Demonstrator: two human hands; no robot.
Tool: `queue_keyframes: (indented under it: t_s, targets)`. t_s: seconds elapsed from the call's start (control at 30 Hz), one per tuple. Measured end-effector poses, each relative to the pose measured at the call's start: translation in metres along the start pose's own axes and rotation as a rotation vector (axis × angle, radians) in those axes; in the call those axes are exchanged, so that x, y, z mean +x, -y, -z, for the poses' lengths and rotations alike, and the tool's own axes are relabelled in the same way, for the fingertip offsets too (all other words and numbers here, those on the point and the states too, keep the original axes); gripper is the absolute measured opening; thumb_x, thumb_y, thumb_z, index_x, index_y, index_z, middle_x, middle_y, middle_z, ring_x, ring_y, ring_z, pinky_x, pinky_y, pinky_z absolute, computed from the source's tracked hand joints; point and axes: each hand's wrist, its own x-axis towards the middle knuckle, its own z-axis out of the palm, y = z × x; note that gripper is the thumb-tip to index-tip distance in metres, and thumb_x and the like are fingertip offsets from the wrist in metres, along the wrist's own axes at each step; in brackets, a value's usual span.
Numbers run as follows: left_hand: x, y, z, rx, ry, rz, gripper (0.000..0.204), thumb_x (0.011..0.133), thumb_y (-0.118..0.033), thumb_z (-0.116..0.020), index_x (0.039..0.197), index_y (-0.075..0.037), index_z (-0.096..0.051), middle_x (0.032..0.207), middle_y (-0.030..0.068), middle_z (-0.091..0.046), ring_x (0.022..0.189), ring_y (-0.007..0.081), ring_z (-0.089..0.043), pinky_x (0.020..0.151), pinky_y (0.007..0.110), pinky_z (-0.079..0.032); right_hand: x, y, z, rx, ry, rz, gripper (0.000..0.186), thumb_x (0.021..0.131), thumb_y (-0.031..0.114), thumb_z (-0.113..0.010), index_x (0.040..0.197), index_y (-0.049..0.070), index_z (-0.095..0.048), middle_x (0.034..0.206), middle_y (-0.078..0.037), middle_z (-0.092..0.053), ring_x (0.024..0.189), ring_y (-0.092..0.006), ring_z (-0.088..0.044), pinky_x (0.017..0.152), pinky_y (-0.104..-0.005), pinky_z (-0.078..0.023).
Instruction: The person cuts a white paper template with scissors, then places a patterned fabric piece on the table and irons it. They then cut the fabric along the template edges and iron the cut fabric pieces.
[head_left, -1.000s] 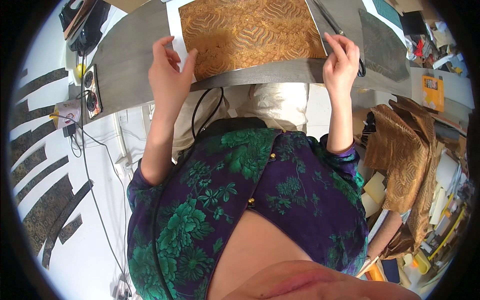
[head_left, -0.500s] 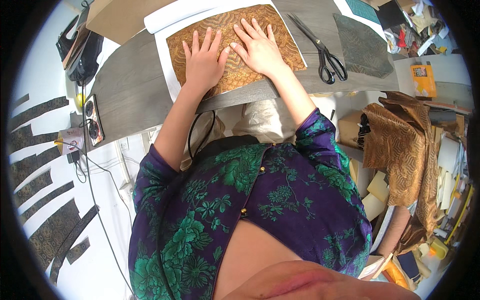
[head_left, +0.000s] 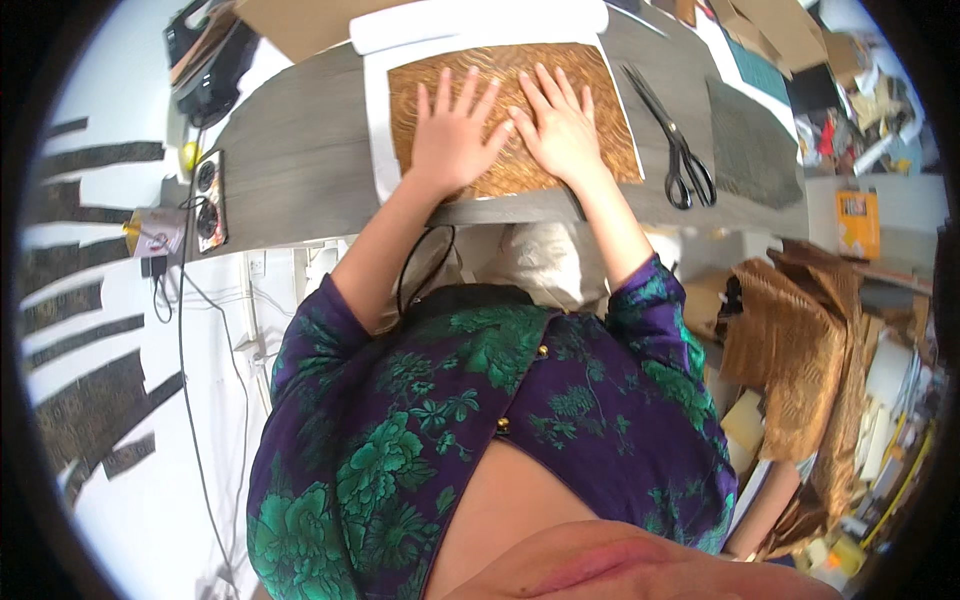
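Both my hands lie flat on a piece of brown-and-gold patterned fabric, palms down. My left hand rests on its left half, fingers spread and pointing away from me. Over the right half, my right hand is spread the same way, its thumb close to the left hand's thumb. Neither hand holds anything. Beneath the fabric is white paper, its far end forming a roll. Black-handled scissors lie right of the fabric, blades pointing away. The fabric under my palms is hidden.
A dark patterned piece lies on the grey table at right, near a green mat. A power strip sits at the left edge, with cables hanging down. Brown-gold fabric drapes beside me at right.
The whole view has shifted, so the table appears lower and further right. Both hands stay flat on the fabric, in about the same places.
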Motion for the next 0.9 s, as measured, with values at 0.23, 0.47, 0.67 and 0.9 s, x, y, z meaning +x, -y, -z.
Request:
queue_keyframes:
  t_s: [0.23, 0.47, 0.67, 0.9]
  targets:
    - [0.004, 0.02, 0.053, -0.795, -0.153, 0.191, 0.072, 0.102, -0.049, -0.055, 0.154, 0.0, -0.042, 0.166, 0.0297, -0.022, 0.156, 0.0457, -0.013, 0.127, 0.056, -0.006, 0.006, 0.005, 0.038, 0.132, -0.152, 0.008, 0.055, 0.104, 0.033, -0.056, 0.151, 0.006, -0.049, 0.161, -0.02, -0.038, 0.152, -0.039, -0.032, 0.123, -0.0594, -0.021]
    - [0.055, 0.319, 0.17, -0.239, -1.163, 0.606, 0.045, 0.081, -0.029, -0.078, 0.113, 0.0, -0.067, 0.111, 0.0205, -0.07, 0.101, 0.0355, -0.068, 0.09, 0.043, -0.054, 0.015, 0.038, 0.097, 0.226, -0.264, 0.036, 0.043, 0.095, 0.015, -0.069, 0.135, 0.003, -0.061, 0.149, -0.02, -0.049, 0.146, -0.0407, -0.039, 0.12, -0.0511, -0.033]
    - [0.124, 0.462, 0.196, -0.126, -0.316, 0.909, 0.077, 0.071, -0.057, -0.084, 0.111, 0.007, -0.071, 0.114, 0.0264, -0.073, 0.108, 0.0397, -0.071, 0.092, 0.045, -0.056, 0.012, 0.073, 0.104, 0.308, -0.231, 0.061, 0.044, 0.092, 0.014, -0.072, 0.134, 0.004, -0.062, 0.147, -0.018, -0.051, 0.144, -0.0399, -0.042, 0.118, -0.0503, -0.036]
    - [0.102, 0.528, 0.232, 0.06, -0.437, 0.912, 0.052, 0.074, -0.049, -0.079, 0.099, -0.004, -0.079, 0.096, 0.0179, -0.078, 0.094, 0.0347, -0.076, 0.085, 0.043, -0.057, 0.004, 0.065, 0.113, 0.337, -0.213, 0.085, 0.041, 0.091, 0.012, -0.072, 0.13, 0.003, -0.063, 0.138, -0.019, -0.056, 0.133, -0.0386, -0.053, 0.111, -0.0471, -0.043]
